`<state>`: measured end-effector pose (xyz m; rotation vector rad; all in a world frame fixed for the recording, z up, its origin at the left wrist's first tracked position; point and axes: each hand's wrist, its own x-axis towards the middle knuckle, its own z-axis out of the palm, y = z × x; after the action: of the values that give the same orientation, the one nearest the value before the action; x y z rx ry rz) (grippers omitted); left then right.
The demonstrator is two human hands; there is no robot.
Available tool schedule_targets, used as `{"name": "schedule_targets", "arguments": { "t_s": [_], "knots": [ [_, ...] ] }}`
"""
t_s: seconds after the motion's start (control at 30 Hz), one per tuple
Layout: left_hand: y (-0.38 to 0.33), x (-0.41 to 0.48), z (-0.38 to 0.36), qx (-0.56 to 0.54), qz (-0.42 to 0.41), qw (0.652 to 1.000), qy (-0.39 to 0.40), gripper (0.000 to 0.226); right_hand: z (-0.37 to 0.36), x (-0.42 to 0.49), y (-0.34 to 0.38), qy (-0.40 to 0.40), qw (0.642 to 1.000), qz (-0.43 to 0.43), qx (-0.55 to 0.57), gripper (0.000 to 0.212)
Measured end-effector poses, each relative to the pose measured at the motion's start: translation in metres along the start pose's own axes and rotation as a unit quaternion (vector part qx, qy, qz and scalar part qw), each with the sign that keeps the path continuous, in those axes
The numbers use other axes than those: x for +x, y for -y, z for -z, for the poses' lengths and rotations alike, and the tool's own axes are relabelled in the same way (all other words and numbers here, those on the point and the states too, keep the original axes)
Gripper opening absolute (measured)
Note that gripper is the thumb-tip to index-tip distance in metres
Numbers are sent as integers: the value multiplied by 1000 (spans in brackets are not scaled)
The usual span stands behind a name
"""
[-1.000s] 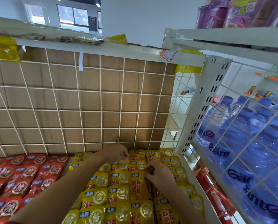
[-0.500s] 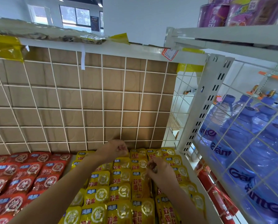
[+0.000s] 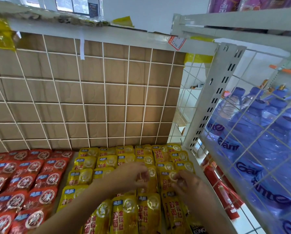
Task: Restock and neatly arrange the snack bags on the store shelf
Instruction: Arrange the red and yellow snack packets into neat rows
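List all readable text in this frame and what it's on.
"双面金钱肚": yellow snack bags
"辣", in a circle: red snack bags
"Gant", partly cut off by the wire grid: water bottles
"KONG": black pack at the bottom edge
Blue logo on the bags and the price tag: too blurred to read.

A single head-worn wide-angle view looks forward and down, close over the shelf (image 3: 199, 168), facing its wire grid back (image 3: 104, 98).

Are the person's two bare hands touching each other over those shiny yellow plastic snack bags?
Apart. The head view shows the left hand and right hand separated by a strip of yellow snack bags visible between their fingertips.
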<state>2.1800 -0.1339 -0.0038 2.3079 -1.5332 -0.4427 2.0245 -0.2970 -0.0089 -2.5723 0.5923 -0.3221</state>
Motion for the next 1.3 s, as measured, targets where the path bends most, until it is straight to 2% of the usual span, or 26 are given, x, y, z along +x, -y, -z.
{"name": "schedule_targets", "arguments": {
  "t_s": [0.13,0.3,0.43,0.6,0.7,0.93,1.07,1.3],
  "knots": [
    [-13,-1,-11,47,-21,996,71,47,3,-9,-14,16,1000,1,9,27],
    [-18,-2,-19,56,-19,995,78,58,0,-13,-19,29,997,40,-59,59],
    [-22,-3,-20,30,-10,997,73,47,-4,-12,-31,-15,995,51,-79,62],
    [-23,3,-26,1,-14,999,39,23,6,-13,-30,27,998,-6,-49,61],
    [-19,6,-28,-28,-15,999,44,16,8,-13,-32,40,998,-38,-38,65],
    [-6,21,-20,-64,-4,998,28,9,6,-8,-34,22,999,-37,2,78],
    [0,30,-14,-96,-11,995,32,8,5,-9,-31,-13,997,-42,66,70],
    [1,40,-10,-98,-17,994,34,13,7,-7,-28,-29,982,-93,161,39]
  ]
}}
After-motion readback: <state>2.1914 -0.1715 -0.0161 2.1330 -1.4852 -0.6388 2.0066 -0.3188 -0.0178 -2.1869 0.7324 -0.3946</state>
